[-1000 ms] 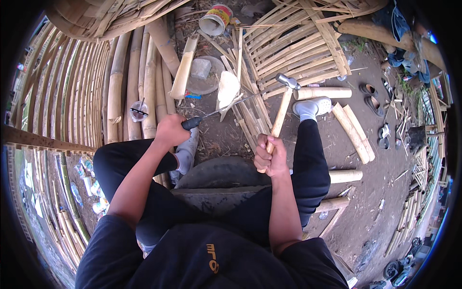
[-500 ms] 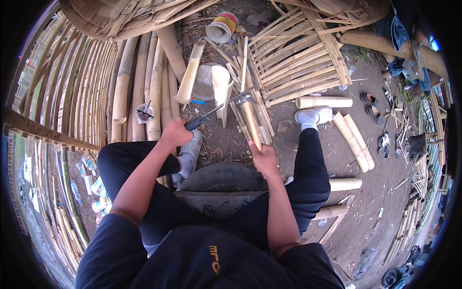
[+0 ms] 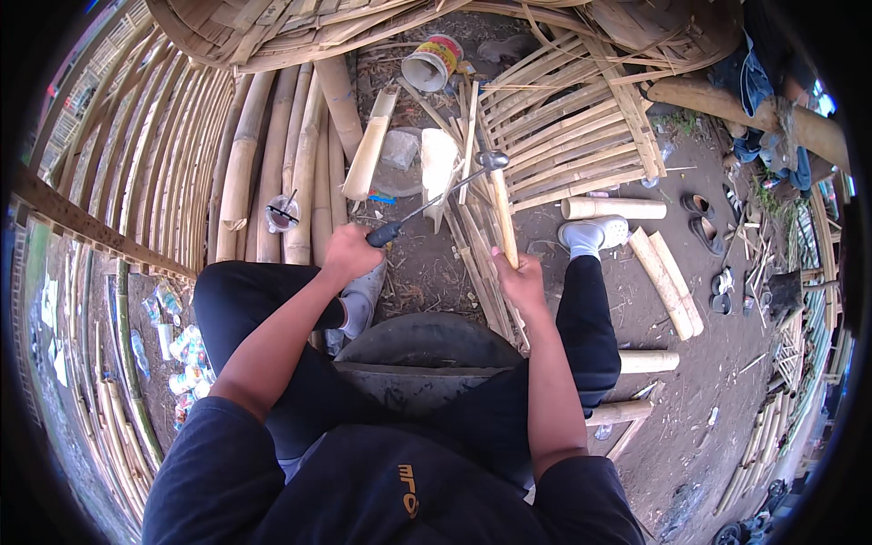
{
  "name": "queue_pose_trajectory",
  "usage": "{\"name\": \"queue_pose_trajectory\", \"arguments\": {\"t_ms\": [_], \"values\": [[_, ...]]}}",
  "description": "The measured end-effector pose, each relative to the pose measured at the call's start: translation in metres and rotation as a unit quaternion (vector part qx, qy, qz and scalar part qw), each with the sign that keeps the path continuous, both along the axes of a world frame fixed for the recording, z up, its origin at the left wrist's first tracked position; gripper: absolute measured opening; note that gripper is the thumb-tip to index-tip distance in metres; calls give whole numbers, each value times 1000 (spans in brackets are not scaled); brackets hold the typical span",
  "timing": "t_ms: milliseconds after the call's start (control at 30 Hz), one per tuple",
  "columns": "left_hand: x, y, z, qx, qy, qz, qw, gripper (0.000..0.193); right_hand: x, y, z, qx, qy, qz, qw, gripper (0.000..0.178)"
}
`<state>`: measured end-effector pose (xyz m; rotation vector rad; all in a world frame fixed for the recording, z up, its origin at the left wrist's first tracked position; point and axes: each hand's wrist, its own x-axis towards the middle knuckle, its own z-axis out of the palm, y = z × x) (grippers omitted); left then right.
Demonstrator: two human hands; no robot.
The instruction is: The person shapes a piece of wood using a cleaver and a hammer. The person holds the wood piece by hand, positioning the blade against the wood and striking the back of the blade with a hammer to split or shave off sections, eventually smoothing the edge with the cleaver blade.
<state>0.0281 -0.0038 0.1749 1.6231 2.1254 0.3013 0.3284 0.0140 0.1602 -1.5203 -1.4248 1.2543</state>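
Note:
My left hand (image 3: 352,253) is closed around the black handle of a screwdriver-like tool (image 3: 384,233). Its long thin metal shaft points up and to the right, and the tip ends close to the hammer head; I cannot tell whether they touch. In my right hand (image 3: 520,280) is the wooden handle of a hammer (image 3: 503,218), head end pointing away from me. Both tools are held above the ground between my feet. Beyond the shaft stands a pale split bamboo piece (image 3: 439,163), and a longer split bamboo length (image 3: 371,150) leans to its left.
Bamboo poles (image 3: 272,163) line the left, with a plastic cup (image 3: 282,214) on them. A slatted bamboo panel (image 3: 568,127) lies at the far right. Thin bamboo strips (image 3: 477,263) lie under the hammer. Cut bamboo pieces (image 3: 666,282) and sandals (image 3: 704,234) are rightward. A bucket (image 3: 429,68) lies beyond.
My right hand and the hammer have moved right and a little away from me. The left hand with the screwdriver-like tool has shifted slightly right. Both grips are the same.

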Motion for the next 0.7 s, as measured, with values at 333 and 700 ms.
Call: {"name": "queue_pose_trajectory", "arguments": {"t_ms": [333, 700], "values": [[7, 13, -9, -29, 14, 8, 999, 29, 9, 18, -31, -84, -51, -65, 993, 44], [-1, 22, -22, -17, -1, 6, 1000, 29, -3, 25, -26, 48, -124, 7, 991, 38]]}}
